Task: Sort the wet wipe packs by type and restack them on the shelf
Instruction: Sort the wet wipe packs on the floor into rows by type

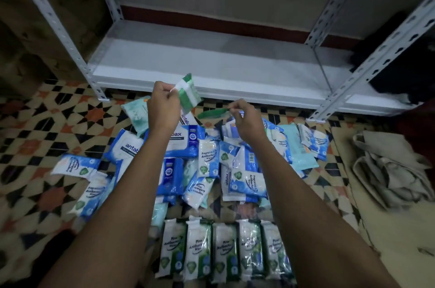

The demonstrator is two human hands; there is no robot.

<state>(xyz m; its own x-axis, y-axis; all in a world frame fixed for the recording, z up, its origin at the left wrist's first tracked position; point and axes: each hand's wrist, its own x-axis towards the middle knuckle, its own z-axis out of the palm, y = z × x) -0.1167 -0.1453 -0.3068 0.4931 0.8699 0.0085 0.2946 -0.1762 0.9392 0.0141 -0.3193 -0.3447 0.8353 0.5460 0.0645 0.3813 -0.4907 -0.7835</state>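
Observation:
My left hand [163, 105] pinches a green and white wipe pack [188, 93] by its edge and holds it up in front of the bottom shelf [211, 68]. A second green pack [213, 113] hangs edge-on from the pinched fingertips of my right hand [247, 120]. Below both hands lies a loose pile of blue and white packs [188, 160] on the patterned floor. Closest to me, several green pine packs [223, 250] lie side by side in a row.
The white metal shelf unit has slotted uprights [56, 26] at left and right [367, 68]. Pale teal packs [299, 146] lie at the pile's right edge. A crumpled cloth bag [386, 170] lies on the floor at right. A dark object [397, 59] sits on the shelf's right end.

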